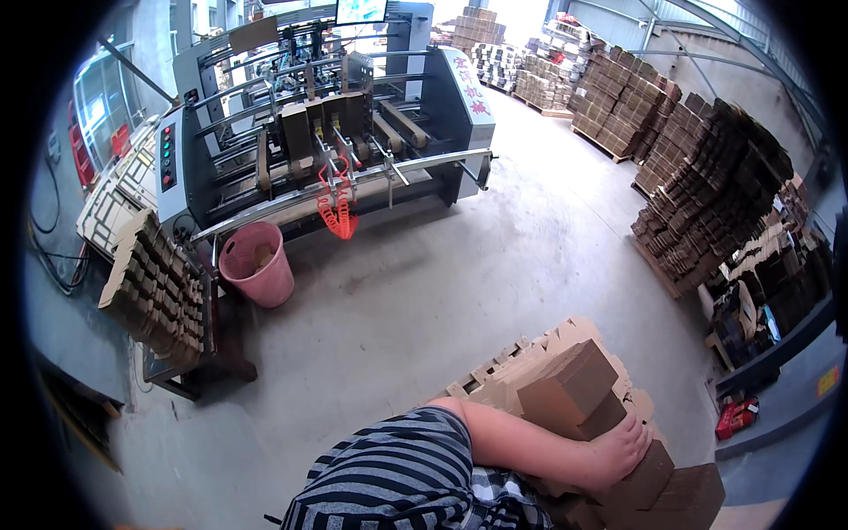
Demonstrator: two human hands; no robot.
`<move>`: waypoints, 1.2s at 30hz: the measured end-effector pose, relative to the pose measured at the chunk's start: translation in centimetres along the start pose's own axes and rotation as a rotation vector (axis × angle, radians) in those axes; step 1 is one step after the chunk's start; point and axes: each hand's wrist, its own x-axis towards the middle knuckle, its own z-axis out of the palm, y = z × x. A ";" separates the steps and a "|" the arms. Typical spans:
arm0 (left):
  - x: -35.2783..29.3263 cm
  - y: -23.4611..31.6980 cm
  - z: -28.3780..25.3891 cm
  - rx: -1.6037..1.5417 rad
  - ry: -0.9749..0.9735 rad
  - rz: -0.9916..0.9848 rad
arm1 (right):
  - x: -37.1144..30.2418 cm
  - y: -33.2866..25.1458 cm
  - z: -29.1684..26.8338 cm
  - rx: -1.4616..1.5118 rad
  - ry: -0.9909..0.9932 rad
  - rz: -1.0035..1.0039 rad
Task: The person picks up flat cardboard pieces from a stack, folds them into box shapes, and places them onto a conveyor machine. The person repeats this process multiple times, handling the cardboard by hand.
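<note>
My left arm, in a striped grey and black sleeve, reaches across to the lower right. My left hand (623,450) is closed over the edge of brown folded cardboard cartons (654,477), its fingertips partly hidden. Right behind the wrist, another brown cardboard block (570,384) stands tilted. Beneath and behind these lies a stack of lighter flat cardboard blanks (495,380) with notched edges. My right hand is out of the picture.
A large grey folding machine (468,124) with red coiled hoses (340,216) stands at far left. Before it are a pink bin (269,274) and a small table with stacked cardboard (159,291). Tall cardboard stacks (707,185) on pallets line the right side.
</note>
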 end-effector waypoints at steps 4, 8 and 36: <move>0.3 0.4 0.3 0.012 -0.015 -0.060 | 0.0 -0.1 0.0 0.005 -0.018 -0.019; 0.0 -0.1 -0.6 -0.028 -0.037 -0.045 | -0.1 0.2 -0.1 0.033 -0.036 -0.033; 0.0 -1.4 -0.6 -0.180 0.077 -0.089 | 2.6 7.5 -3.1 0.441 -0.145 -0.215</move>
